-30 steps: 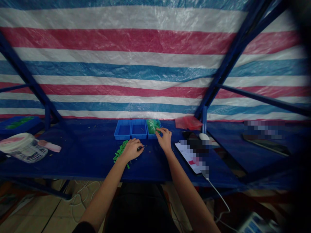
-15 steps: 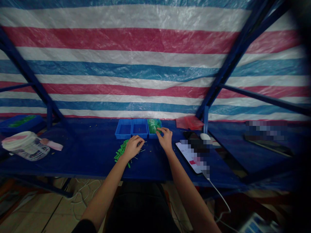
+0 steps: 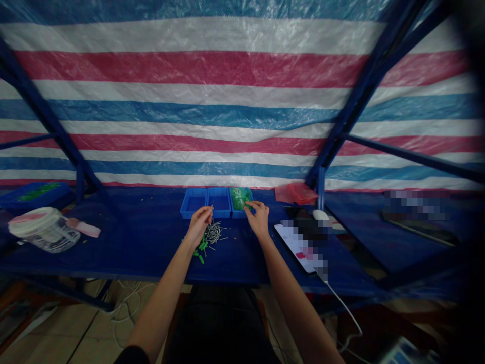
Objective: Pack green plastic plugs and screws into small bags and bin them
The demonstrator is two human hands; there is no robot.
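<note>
My left hand (image 3: 200,222) is closed in a pinch, with a thin metal pin (image 3: 212,203) between its fingertips, near the middle blue bin (image 3: 220,200). Beneath and beside it lie a pile of metal pins (image 3: 214,232) and several green pieces (image 3: 201,259), partly covered by the hand. My right hand (image 3: 258,215) rests at the front of the right bin, which holds a green plastic bag (image 3: 239,197). Its fingers are bent and close together at the bag's edge; what they hold, if anything, is too small to name. The left blue bin (image 3: 194,202) stands beside the middle one.
A phone (image 3: 297,248) with a white cable lies right of my right arm, near a white mouse (image 3: 320,215) and red plastic bags (image 3: 295,193). At left are a white bucket (image 3: 45,230) and a blue tray (image 3: 34,194) with green pieces. Blue frame posts stand both sides.
My left hand has lifted off the pile and moved slightly left and up, now with a pin in its fingertips. More of the metal pins show. My right hand has barely moved.
</note>
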